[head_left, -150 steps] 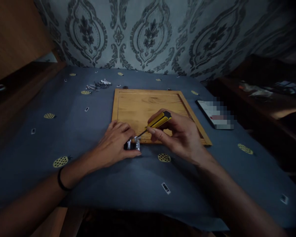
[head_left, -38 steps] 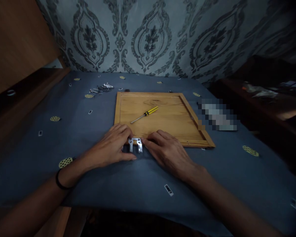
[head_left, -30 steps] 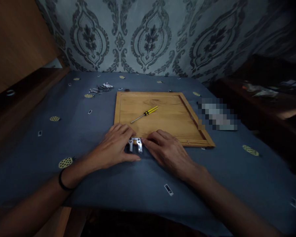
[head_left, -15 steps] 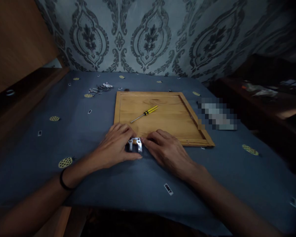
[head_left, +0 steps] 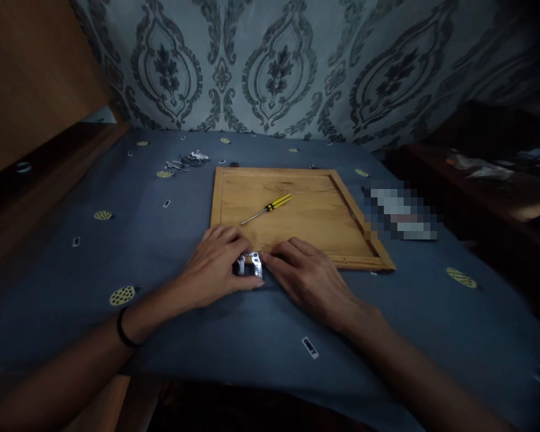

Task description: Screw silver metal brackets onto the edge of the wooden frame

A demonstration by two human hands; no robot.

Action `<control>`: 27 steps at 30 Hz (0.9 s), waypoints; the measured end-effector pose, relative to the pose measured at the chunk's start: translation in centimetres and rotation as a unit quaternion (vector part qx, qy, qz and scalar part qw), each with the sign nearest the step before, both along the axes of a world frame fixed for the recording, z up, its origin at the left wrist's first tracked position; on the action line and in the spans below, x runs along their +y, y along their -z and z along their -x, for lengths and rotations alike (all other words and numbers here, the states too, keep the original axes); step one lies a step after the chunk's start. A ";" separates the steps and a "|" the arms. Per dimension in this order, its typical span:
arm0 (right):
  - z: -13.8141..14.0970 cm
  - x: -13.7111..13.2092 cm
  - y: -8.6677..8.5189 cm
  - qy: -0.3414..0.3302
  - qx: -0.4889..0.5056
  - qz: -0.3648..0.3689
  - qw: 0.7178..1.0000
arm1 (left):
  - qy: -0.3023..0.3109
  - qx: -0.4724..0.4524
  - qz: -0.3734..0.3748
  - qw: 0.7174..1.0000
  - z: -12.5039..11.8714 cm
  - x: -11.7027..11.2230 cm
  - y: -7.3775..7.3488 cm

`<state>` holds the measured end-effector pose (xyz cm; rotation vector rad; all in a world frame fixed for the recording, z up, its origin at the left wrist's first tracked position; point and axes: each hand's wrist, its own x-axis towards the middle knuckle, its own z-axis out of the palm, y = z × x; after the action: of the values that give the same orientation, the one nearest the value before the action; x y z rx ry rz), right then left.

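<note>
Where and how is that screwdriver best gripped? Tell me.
Take the screwdriver by its thick yellow handle, probably from above and the right: it lies flat on the wooden panel, handle angled right and away, thin shaft pointing left and nearer.

So the left hand (head_left: 216, 262) is palm-down just left of the metal bracket (head_left: 258, 264), fingers (head_left: 228, 234) bent over its far side, thumb (head_left: 251, 282) stretched along its near end, kinda clamping it. Meanwhile the right hand (head_left: 308, 274) is tucked in just right of the bracket, fingers curled, tips at its edge. Both forearms (head_left: 402, 345) angle inward toward it.
</note>
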<state>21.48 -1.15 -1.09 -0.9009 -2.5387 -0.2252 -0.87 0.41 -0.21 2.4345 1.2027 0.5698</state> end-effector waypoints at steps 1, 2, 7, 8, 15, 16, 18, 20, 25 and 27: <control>0.0 0.0 0.0 -0.002 0.001 0.000 1.000 | -0.001 -0.001 0.000 1.000 0.0 0.0 0.0; 0.0 0.0 0.0 -0.004 0.003 0.000 1.000 | -0.003 -0.002 -0.002 1.000 -0.1 0.0 0.0; 0.0 0.1 0.0 -0.006 0.020 0.002 1.000 | -0.003 0.009 -0.007 1.000 -0.2 0.0 0.0; 0.0 0.1 0.0 -0.007 0.025 0.001 1.000 | -0.001 0.011 -0.006 1.000 -0.2 0.0 0.0; 0.1 -0.1 -0.1 0.003 0.034 0.030 0.999 | 0.006 0.011 0.013 1.000 -0.1 -0.1 -0.3; 0.1 -0.1 -0.1 0.003 0.033 0.031 0.999 | 0.007 0.009 0.013 1.000 -0.1 -0.1 -0.3; 0.0 -0.2 -0.2 0.004 0.032 0.035 0.999 | 0.007 0.004 0.009 1.000 -0.1 -0.2 -0.3; -0.1 -0.2 -0.2 0.006 0.031 0.037 0.999 | 0.009 -0.001 0.003 1.000 -0.1 -0.2 -0.3; -0.2 -0.1 -0.1 0.003 0.036 0.035 0.999 | 0.013 0.001 -0.003 1.000 -0.2 -0.2 -0.4; -0.3 -0.1 0.1 0.005 0.040 0.035 0.999 | 0.013 0.004 -0.003 1.000 -0.2 -0.2 -0.5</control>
<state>21.77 -1.22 -1.16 -0.9313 -2.4818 -0.1018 -0.66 0.17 0.24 2.4549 1.1732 0.5583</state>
